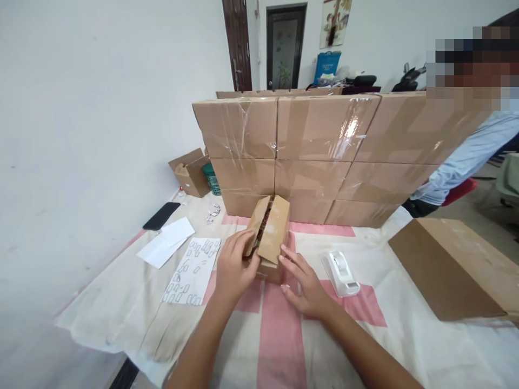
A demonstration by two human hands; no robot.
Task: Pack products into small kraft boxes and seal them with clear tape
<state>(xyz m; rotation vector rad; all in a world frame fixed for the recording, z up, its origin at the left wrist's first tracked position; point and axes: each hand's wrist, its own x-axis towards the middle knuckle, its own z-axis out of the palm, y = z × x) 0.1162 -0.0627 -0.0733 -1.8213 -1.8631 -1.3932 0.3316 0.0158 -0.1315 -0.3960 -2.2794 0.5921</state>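
A small cardboard box (274,232) lies on the cloth-covered table in front of me. Its two long top flaps are nearly closed, and dark reddish contents show through the narrow gap between them. My left hand (235,265) grips the near left corner, its fingers over the left flap and its thumb by the gap. On the other side, my right hand (302,283) has its fingers spread, the fingertips at the box's right edge. A white tape dispenser (341,274) stands to the right of that hand.
A wall of taped cartons (312,129) stands behind the box. At left lie a drawn-on paper sheet (192,273), white papers (166,242) and a black phone-like slab (161,216). A larger carton (450,265) sits at right, near another person's blue sleeve (470,151).
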